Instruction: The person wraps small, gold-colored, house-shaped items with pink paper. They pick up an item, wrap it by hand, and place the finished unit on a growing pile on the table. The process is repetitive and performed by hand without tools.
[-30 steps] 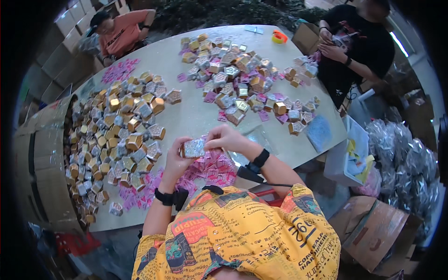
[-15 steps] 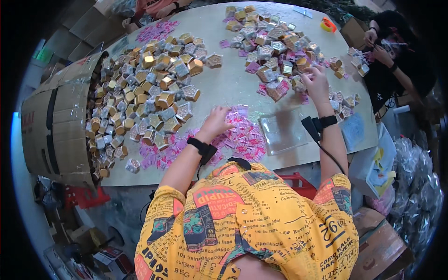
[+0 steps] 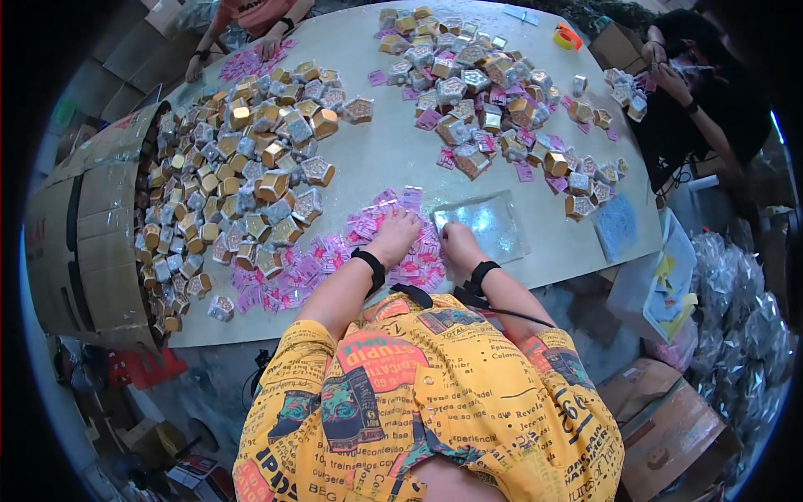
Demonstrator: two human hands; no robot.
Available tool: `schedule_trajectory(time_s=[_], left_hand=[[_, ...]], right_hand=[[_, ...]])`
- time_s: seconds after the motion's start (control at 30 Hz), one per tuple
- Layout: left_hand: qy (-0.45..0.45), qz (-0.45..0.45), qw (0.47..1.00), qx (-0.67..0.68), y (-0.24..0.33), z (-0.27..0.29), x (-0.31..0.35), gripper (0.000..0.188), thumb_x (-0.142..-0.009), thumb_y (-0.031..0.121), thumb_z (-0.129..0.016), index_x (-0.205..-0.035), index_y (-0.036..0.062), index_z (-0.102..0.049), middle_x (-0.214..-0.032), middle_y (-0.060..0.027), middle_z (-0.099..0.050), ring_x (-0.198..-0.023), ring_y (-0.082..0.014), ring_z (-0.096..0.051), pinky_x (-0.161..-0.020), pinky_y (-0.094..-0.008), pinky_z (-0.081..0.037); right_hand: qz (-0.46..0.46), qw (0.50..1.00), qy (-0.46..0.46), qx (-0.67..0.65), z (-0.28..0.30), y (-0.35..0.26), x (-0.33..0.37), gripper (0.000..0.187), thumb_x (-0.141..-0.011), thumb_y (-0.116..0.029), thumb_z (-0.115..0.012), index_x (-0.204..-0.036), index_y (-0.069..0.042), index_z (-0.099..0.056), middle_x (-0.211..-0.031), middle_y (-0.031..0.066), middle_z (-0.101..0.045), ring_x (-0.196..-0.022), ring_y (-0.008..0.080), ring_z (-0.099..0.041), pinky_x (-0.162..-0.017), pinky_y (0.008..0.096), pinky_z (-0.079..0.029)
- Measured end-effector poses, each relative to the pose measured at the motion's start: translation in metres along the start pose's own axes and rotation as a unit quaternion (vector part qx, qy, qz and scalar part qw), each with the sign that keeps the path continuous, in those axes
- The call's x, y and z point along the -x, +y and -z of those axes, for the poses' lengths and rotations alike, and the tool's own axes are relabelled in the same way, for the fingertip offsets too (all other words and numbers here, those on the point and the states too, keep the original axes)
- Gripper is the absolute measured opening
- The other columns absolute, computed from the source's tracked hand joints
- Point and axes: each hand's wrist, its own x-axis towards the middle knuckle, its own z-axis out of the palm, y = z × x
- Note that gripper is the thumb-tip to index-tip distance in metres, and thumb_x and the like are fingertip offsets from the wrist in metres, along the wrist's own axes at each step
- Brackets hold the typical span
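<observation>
My left hand [image 3: 396, 238] rests over a heap of small pink printed packets [image 3: 427, 266], its fingers bent down among them; whether a packet is between them is hidden. Beside it, my right hand [image 3: 459, 249] is closed at the left edge of a stack of clear plastic sheets or bags [image 3: 502, 224]. Its fingertips are tucked under, so what they hold cannot be seen. Between my two hands lie more of the pink packets.
Gold pentagonal boxes [image 3: 272, 185] in clear wrap spill from a cardboard carton [image 3: 100, 226]. More boxes mixed with packets [image 3: 473, 81] lie at the far right. Orange tape [image 3: 567, 37] and a blue mesh pad [image 3: 616, 226] are on the table. Two other people work across it.
My right hand has come back from the right-hand box pile to beside the left hand, and its fingers are closed. My left hand stays over the packets, its fingers drawn in.
</observation>
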Motion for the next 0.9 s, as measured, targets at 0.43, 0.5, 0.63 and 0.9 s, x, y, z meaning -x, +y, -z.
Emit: schedule_trajectory(time_s=[0.43, 0.5, 0.63, 0.9], left_hand=[[0.053, 0.059, 0.994, 0.074, -0.002, 0.003, 0.01, 0.034, -0.072, 0.007, -0.057, -0.106, 0.0063, -0.057, -0.108, -0.0148, -0.053, -0.11, -0.0307, -0.047, -0.096, -0.0505, -0.033], [0.059, 0.065, 0.994, 0.058, -0.002, 0.001, 0.008, 0.032, -0.072, 0.007, -0.057, -0.104, 0.0061, -0.057, -0.105, -0.014, -0.054, -0.108, -0.0304, -0.048, -0.096, -0.0503, -0.033], [0.065, 0.07, 0.994, 0.057, -0.004, 0.004, 0.013, 0.024, -0.075, 0.007, -0.055, -0.099, 0.0064, -0.058, -0.1, -0.0127, -0.057, -0.102, -0.0301, -0.053, -0.095, -0.0479, -0.035], [0.09, 0.086, 0.987, 0.103, -0.011, 0.004, 0.017, 0.017, -0.071, 0.007, -0.057, -0.088, 0.0063, -0.058, -0.086, -0.0113, -0.059, -0.093, -0.0287, -0.054, -0.084, -0.0429, -0.038]], right_hand=[[-0.008, 0.999, 0.05, -0.002, 0.006, -0.009, -0.008, 0.012, -0.074, -0.008, -0.055, -0.072, 0.002, -0.062, -0.079, 0.0225, -0.062, -0.079, 0.0375, -0.06, -0.072, 0.0442, -0.049], [-0.01, 0.999, 0.037, -0.012, 0.01, -0.009, -0.007, 0.013, -0.074, -0.008, -0.054, -0.071, 0.002, -0.062, -0.079, 0.0224, -0.062, -0.077, 0.0377, -0.06, -0.071, 0.044, -0.048], [-0.036, 0.995, 0.077, -0.058, 0.027, -0.006, 0.002, 0.012, -0.075, -0.008, -0.054, -0.075, 0.002, -0.061, -0.078, 0.0216, -0.062, -0.076, 0.0376, -0.06, -0.069, 0.0429, -0.048], [-0.062, 0.99, 0.122, -0.016, 0.009, -0.016, -0.033, 0.013, -0.074, -0.011, -0.058, -0.079, -0.002, -0.065, -0.092, 0.0185, -0.062, -0.088, 0.0346, -0.059, -0.078, 0.0405, -0.048]])
